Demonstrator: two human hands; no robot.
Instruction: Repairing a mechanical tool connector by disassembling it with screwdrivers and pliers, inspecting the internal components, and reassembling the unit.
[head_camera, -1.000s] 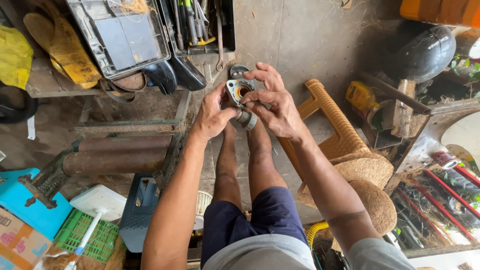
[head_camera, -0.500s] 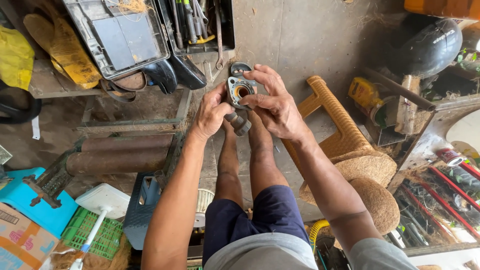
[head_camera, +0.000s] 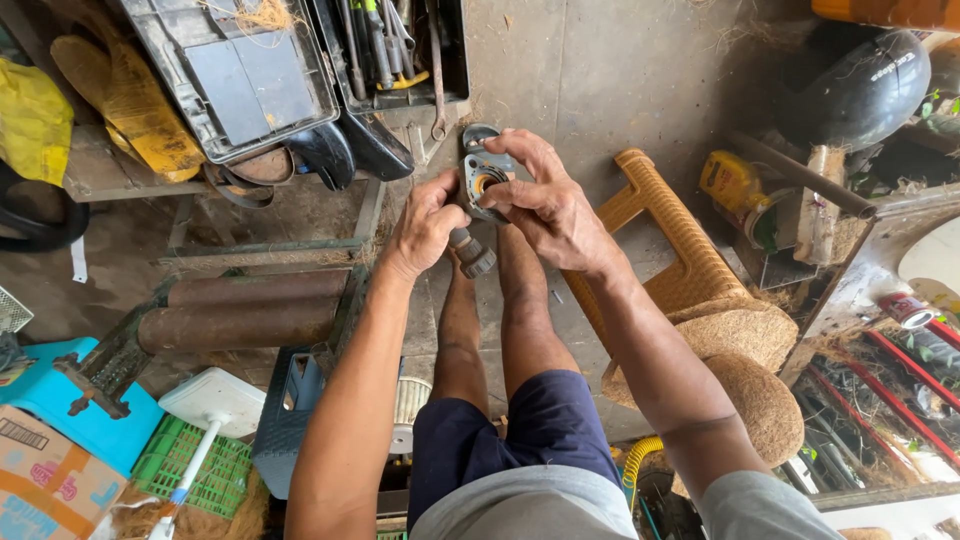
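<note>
Head view: a seated person holds a small grey metal pump part (head_camera: 478, 190) up over their bare knees, both hands closed on it. The left hand (head_camera: 425, 228) has its grip wrapped narrowly around the part's lower end, where a threaded fitting (head_camera: 472, 255) juts down; the right hand (head_camera: 545, 205) pinches the flat plate from the top and side, fingertips (head_camera: 500, 196) at the round brass-coloured opening. Compared with a second ago, the part sits slightly lower and turned more face-on to the camera, and the right fingers have crept closer to the opening. This suggests close inspection or fiddling with the fitting rather than any setting down.

Around the hands, the workshop floor is crowded. An open grey tool case (head_camera: 235, 75) and a black tray of hand tools (head_camera: 395, 45) lie beyond the hands. Rusty brown rollers (head_camera: 245, 310) lie to the left, above a blue plastic stool (head_camera: 60, 410) and a green crate (head_camera: 195, 465). To the right, a tan plastic chair (head_camera: 680, 250) leans on coir mats (head_camera: 755, 400), with a black helmet (head_camera: 865, 90) above. Nothing stands between the hands and the part; the person's own legs are directly below it.
</note>
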